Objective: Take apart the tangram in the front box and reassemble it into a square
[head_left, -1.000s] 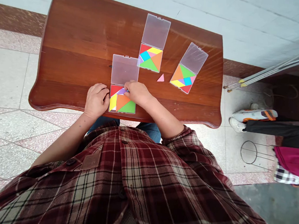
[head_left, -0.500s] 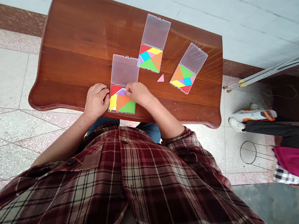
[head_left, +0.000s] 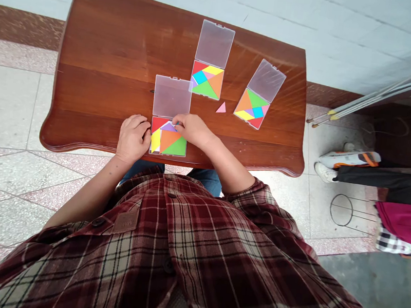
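The nearest clear plastic tangram box (head_left: 172, 97) lies with its lid folded back on the table. In its tray are a red piece (head_left: 159, 123), a purple piece (head_left: 167, 127), a yellow piece (head_left: 155, 141), an orange triangle (head_left: 167, 139) and a green triangle (head_left: 177, 147). My right hand (head_left: 193, 130) is over the tray's upper right corner, fingertips pinched; a sliver of a blue tangram piece (head_left: 177, 123) shows at them. My left hand (head_left: 133, 136) rests on the table against the tray's left side, fingers loosely bent, holding nothing.
Two more open tangram boxes with coloured pieces lie beyond, one at the back (head_left: 214, 43) and one to the right (head_left: 266, 80). A loose pink triangle (head_left: 221, 107) sits between them. Right of the wooden table (head_left: 105, 55) are another person's legs (head_left: 372, 176) and a wire stand (head_left: 341, 210).
My right hand's fingertips have shifted slightly, and a little more of the tray's corner and a bit of blue show beside them. My left hand stays where it was.
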`<state>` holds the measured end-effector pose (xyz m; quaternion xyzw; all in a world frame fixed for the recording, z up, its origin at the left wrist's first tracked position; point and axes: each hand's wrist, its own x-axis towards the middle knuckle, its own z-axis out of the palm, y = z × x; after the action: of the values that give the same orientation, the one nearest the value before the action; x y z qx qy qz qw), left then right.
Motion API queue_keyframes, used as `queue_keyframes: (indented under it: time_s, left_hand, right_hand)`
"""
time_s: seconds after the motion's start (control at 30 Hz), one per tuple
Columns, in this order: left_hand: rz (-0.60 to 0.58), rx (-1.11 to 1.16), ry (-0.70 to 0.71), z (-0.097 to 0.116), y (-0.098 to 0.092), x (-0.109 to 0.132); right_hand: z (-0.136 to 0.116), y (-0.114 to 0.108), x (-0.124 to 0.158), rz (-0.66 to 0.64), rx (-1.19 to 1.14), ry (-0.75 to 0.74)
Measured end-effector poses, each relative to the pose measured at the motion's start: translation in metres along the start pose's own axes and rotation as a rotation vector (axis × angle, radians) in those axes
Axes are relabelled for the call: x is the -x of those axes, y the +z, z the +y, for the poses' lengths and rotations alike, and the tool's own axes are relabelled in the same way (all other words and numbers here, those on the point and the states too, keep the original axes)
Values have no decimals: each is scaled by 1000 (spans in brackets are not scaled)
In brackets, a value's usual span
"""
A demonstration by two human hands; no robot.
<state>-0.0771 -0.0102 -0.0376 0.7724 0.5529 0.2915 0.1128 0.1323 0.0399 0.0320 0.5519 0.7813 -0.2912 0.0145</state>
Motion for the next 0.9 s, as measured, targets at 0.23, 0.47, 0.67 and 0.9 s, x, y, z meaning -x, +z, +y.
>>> queue_keyframes:
  time_s: [0.23, 0.47, 0.67, 0.9]
  left_hand:
    - [13, -31, 24, -1, 0, 0]
    - [13, -16, 12, -2, 1, 1]
    - [1, -20, 12, -1, 0, 0]
    - [2, -6, 1, -1, 0, 0]
  right_hand:
    - [4, 7, 2, 9, 0, -18]
    - [12, 10, 7, 20, -46, -17]
    - [18, 16, 7, 59, -94, -47]
    - [18, 9, 4, 8, 117, -96]
